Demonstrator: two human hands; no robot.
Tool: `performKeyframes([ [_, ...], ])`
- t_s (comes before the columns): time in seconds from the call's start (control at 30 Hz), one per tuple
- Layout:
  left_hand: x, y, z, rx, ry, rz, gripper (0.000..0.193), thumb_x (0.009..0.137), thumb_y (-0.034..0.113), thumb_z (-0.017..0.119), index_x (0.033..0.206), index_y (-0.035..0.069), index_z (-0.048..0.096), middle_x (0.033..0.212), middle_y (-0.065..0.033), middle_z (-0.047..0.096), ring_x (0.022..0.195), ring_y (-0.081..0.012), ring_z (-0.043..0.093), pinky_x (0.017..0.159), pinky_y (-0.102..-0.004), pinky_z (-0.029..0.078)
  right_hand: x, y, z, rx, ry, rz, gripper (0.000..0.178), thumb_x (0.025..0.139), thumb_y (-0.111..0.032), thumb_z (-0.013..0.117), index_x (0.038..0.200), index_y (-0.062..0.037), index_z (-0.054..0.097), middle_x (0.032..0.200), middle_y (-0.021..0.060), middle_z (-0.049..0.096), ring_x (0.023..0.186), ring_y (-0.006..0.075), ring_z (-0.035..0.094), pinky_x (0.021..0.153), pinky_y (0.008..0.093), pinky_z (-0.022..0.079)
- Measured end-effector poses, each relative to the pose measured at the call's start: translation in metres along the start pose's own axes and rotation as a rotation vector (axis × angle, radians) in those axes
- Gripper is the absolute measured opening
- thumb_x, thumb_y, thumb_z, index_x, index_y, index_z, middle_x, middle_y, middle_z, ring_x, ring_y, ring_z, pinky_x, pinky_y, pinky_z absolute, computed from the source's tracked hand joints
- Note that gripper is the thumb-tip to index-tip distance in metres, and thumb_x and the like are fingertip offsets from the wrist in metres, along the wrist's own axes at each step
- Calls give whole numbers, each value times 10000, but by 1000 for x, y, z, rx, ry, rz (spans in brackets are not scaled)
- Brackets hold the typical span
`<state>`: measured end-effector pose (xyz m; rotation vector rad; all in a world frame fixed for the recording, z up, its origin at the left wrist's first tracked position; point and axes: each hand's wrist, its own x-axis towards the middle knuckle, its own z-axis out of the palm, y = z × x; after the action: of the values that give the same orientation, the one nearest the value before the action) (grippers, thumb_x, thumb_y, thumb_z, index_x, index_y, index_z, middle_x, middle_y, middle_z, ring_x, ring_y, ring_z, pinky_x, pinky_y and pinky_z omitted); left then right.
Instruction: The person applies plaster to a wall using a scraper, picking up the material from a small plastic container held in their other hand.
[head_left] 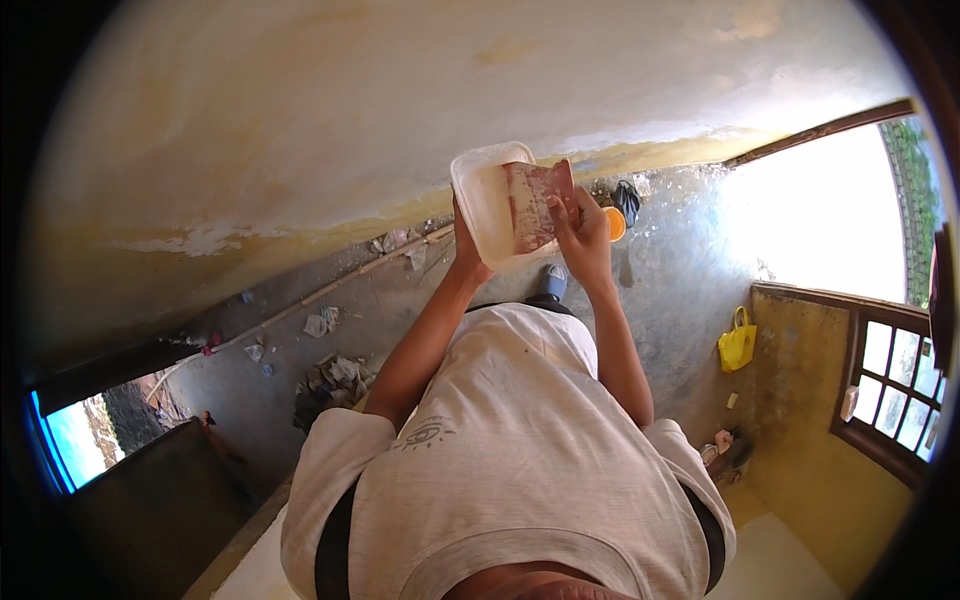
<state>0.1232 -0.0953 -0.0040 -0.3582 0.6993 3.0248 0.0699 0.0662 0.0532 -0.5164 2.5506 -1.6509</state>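
Key relation: flat reddish-brown scraper (533, 200) sits over the right side of the pale tub (484, 205), free edge to the left over the tub's interior, held edge to the right. Scraper's longer axis runs roughly near-far, about parallel to the tub's long axis.

Right grip (588, 235) is the nearer one to the scraper: closed on its right edge, thumb lying on the upper face, other fingers mostly hidden behind. Left grip (470, 245) holds the tub from its left, near side; most of those fingers are out of sight, so can't tell how far they wrap underneath. Both grips loaded, neither free.

Pale smears on the scraper face, pale coating inside the tub. Can't tell whether the scraper's underside touches the tub's right rim or just overlaps it from this view.

Tub and scraper are both held up off the floor (670, 300), in front of the torso, with the patchy wall (400, 120) on the far side. Orange container (614, 224) shows just right of the right grip, down low, black bag (626, 202) just beyond it.
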Motion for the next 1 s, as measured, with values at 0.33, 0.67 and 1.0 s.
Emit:
performKeyframes([
  [0.33,33,-35,4,-48,-72,-55,607,1105,509,351,1557,115,450,1484,-141,570,1330,-322,601,1103,-519,538,8,-11,-37,-86,-51,59,202,961,-138,669,906,34,578,699,268,627,649,466,641,608,454,497],
  [0.67,57,-71,-5,-259,-329,-190,614,1109,507,377,1562,96,438,1465,-150,583,1293,-322,623,1109,-495,538,4,32,-47,101,-7,39,286,961,-148,701,821,35,533,634,242,502,535,343,427,544,424,390],
  [1.0,88,-136,19,-96,-93,-226,897,1005,798,324,1565,106,436,1458,-158,598,1264,-319,653,1067,-502,561,7,91,-106,190,-25,181,302,974,-179,693,831,44,547,622,167,482,589,206,392,567,403,392],
])
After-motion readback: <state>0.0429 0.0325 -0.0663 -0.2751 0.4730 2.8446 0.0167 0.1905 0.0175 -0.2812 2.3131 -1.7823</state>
